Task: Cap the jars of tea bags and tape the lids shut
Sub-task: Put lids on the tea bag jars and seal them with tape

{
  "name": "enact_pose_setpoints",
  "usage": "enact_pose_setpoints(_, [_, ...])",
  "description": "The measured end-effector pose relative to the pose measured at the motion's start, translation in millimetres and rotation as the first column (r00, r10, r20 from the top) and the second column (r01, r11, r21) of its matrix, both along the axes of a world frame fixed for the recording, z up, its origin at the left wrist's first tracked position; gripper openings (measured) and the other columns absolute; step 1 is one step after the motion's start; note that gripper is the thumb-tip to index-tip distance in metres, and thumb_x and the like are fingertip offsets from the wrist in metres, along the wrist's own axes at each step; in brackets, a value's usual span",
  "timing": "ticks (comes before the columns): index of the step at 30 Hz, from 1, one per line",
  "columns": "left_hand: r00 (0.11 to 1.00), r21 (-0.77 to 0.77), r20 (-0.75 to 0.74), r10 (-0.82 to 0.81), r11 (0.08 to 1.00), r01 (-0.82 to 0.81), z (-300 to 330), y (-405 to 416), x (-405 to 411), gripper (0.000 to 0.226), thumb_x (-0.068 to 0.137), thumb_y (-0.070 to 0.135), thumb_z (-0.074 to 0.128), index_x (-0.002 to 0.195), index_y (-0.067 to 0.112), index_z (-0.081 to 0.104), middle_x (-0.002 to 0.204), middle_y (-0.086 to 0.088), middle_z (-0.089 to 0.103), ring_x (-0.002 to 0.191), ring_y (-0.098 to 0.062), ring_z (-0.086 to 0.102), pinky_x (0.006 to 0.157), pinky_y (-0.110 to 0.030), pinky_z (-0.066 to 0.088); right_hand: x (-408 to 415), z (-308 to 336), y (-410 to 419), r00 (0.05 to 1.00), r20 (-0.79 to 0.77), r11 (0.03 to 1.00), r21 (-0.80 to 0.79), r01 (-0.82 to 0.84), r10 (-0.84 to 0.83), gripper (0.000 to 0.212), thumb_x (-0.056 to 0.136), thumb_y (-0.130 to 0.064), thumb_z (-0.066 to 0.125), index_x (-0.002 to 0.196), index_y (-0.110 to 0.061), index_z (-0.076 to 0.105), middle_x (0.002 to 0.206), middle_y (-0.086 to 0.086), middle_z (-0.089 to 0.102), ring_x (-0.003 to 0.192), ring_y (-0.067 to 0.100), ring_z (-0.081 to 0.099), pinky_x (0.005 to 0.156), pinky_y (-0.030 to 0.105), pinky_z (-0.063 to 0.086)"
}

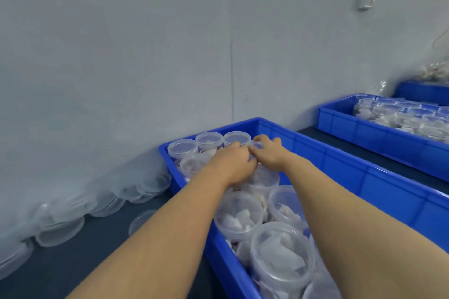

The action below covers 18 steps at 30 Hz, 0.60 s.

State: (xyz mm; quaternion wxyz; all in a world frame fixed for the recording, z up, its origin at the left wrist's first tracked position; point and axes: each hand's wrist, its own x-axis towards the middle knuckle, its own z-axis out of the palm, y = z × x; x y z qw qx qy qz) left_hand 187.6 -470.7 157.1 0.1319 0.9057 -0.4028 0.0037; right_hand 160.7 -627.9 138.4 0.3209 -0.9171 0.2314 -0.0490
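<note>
A long blue crate (pixel 340 160) holds several clear plastic jars of white tea bags. Three jars at its far end, among them one at the far left (pixel 182 148), wear clear lids. Nearer jars, such as the one at the bottom (pixel 281 255), stand uncovered. Both hands meet over one jar (pixel 263 181) near the far end. My left hand (pixel 234 165) curls over a clear lid (pixel 256 145) on that jar. My right hand (pixel 269 152) grips the same lid from the right, fingers bent over its rim. The jar's mouth is hidden under the hands.
Stacks of loose clear lids (pixel 60 221) lie along the wall on the dark table, left of the crate, with one single lid (pixel 142 221) close to the crate. A second blue crate (pixel 379 133) with capped jars stands at the right, a third (pixel 422 91) behind it.
</note>
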Motion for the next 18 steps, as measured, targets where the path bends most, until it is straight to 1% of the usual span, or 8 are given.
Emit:
enact_pose_setpoints(3, [0.997,-0.038,-0.054,-0.047,0.998,0.045,7,14,-4,0.033,0.104,0.029,0.043,0.131,0.023,0.062,0.132,-0.009,0.062,0.117,-0.035,0.061,0.091,-0.045,0.049,-2,9,7,0.997,-0.077,0.994,-0.105,-0.02,0.012,0.059,0.109,-0.052,0.033,0.16,-0.023,0.033,0.163,0.018,0.019,0.14,0.044,0.043,0.117,0.055,0.036])
enact_pose_setpoints(4, [0.997,-0.041,-0.056,-0.051,0.998,0.049,11,22,-4,0.033,0.105,0.027,0.043,0.131,0.022,0.061,0.135,-0.009,0.061,0.122,-0.034,0.06,0.096,-0.047,0.05,-4,14,10,0.998,-0.066,0.987,-0.162,-0.011,0.0,0.056,0.109,-0.048,0.031,0.157,-0.02,0.038,0.161,0.019,0.023,0.14,0.043,0.042,0.116,0.056,0.037])
enact_pose_setpoints(6, [0.999,-0.067,-0.052,-0.009,0.998,0.006,18,41,-2,0.04,0.105,0.031,0.046,0.143,0.021,0.055,0.15,-0.005,0.054,0.133,-0.031,0.055,0.108,-0.047,0.047,-8,23,21,1.0,-0.002,0.953,-0.303,0.016,-0.018,0.048,0.11,-0.04,0.033,0.149,-0.015,0.047,0.156,0.018,0.034,0.14,0.04,0.04,0.113,0.055,0.038])
enact_pose_setpoints(8, [0.998,-0.102,-0.047,0.037,0.994,-0.042,24,69,0,0.047,0.104,0.034,0.049,0.15,0.027,0.051,0.154,0.002,0.053,0.135,-0.025,0.055,0.109,-0.041,0.046,-14,27,38,0.997,0.071,0.9,-0.435,0.011,0.022,0.042,0.109,-0.034,0.037,0.144,-0.015,0.052,0.15,0.014,0.043,0.135,0.036,0.045,0.108,0.05,0.042])
enact_pose_setpoints(11, [0.989,-0.191,-0.032,0.144,0.971,-0.147,23,123,2,0.044,0.1,0.03,0.054,0.144,0.03,0.058,0.143,0.002,0.064,0.128,-0.025,0.061,0.105,-0.04,0.05,-18,30,80,0.972,0.157,0.854,-0.515,-0.071,0.175,0.038,0.105,-0.03,0.043,0.14,-0.021,0.057,0.141,0.006,0.052,0.125,0.031,0.053,0.096,0.042,0.043])
enact_pose_setpoints(14, [0.955,-0.32,-0.117,0.273,0.9,-0.297,6,182,-7,0.044,0.102,0.027,0.057,0.146,0.023,0.058,0.136,-0.002,0.068,0.124,-0.025,0.064,0.104,-0.035,0.05,-22,29,145,0.905,0.208,0.824,-0.524,-0.218,0.371,0.035,0.102,-0.027,0.05,0.133,-0.022,0.064,0.139,0.006,0.057,0.129,0.03,0.053,0.102,0.042,0.044])
enact_pose_setpoints(16, [0.928,-0.312,-0.187,0.323,0.876,-0.368,-13,221,-20,0.046,0.102,0.027,0.058,0.148,0.022,0.055,0.133,-0.004,0.069,0.117,-0.024,0.067,0.104,-0.037,0.051,-27,23,194,0.841,0.214,0.783,-0.529,-0.328,0.497,0.033,0.1,-0.027,0.053,0.13,-0.022,0.067,0.139,0.005,0.057,0.131,0.029,0.052,0.103,0.041,0.044])
enact_pose_setpoints(18, [0.908,-0.225,-0.236,0.346,0.89,-0.397,-35,258,-39,0.044,0.101,0.026,0.059,0.144,0.025,0.055,0.126,-0.004,0.071,0.114,-0.025,0.068,0.102,-0.042,0.052,-38,10,242,0.779,0.157,0.714,-0.539,-0.447,0.607,0.032,0.1,-0.03,0.053,0.128,-0.022,0.067,0.136,0.006,0.058,0.127,0.03,0.054,0.101,0.042,0.046])
